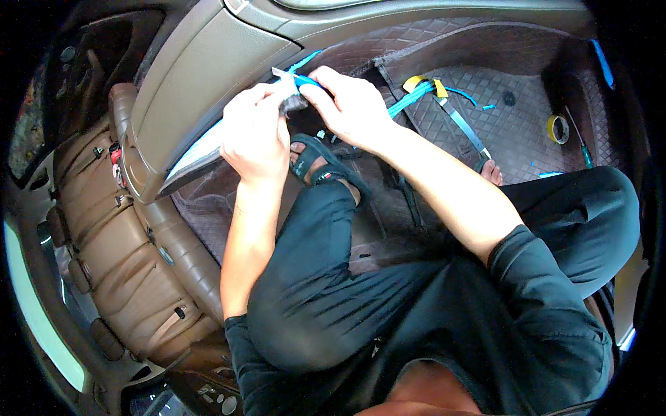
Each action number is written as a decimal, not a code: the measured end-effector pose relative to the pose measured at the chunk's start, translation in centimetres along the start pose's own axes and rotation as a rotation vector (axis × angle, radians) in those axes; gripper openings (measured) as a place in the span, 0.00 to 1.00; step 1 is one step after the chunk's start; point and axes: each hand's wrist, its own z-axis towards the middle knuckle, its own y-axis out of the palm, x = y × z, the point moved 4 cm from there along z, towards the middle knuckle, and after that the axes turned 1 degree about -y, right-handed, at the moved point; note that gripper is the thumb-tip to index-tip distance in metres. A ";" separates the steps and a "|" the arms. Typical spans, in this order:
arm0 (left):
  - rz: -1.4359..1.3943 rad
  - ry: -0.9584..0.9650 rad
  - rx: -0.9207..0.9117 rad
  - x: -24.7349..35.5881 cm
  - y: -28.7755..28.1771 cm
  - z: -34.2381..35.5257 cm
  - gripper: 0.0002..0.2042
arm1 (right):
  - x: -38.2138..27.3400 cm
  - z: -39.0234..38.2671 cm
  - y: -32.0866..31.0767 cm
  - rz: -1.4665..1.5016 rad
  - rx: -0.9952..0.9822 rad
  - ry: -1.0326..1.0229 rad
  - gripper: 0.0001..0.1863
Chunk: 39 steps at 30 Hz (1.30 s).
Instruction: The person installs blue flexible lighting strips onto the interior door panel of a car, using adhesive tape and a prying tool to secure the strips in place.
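Close together at the lower edge of the beige trim panel [220, 73], both hands work on one small spot. My left hand [253, 132] is closed around a small dark grey piece [295, 103], with a whitish flat bit [283, 75] showing above the fingers; its exact kind is unclear. Thumb and forefinger of my right hand [354, 107] pinch a blue strip [305, 81] against that piece. A thin blue end [305, 61] sticks out beyond it. Behind the right hand, a blue bundle [409, 101] runs toward yellow tape [416, 83] on the floor mat.
A yellow tape roll [557, 130] and a screwdriver [587, 155] lie on the quilted floor mat [479, 83] at right. Another blue strip [461, 125] reaches toward my bare toes. My sandalled foot [319, 161] stands below the hands. Brown leather seats [128, 270] fill the left.
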 end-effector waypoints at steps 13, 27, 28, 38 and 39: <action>0.043 0.013 -0.038 -0.2 -0.8 0.7 0.13 | -0.6 -4.0 -3.0 0.008 0.298 -0.207 0.11; 0.010 -0.224 -0.768 -1.4 -1.2 9.1 0.18 | -3.0 -6.8 6.8 0.938 0.542 0.509 0.11; 0.014 -0.256 -0.764 -1.2 -1.5 9.0 0.17 | -3.5 -6.7 7.0 0.934 0.536 0.511 0.12; 0.108 -0.304 -0.776 0.3 -2.6 8.5 0.15 | -6.4 -6.1 6.6 1.001 0.356 0.523 0.13; 0.113 -0.264 -0.764 0.3 -2.6 8.4 0.15 | -6.5 -5.9 6.5 1.030 0.354 0.512 0.13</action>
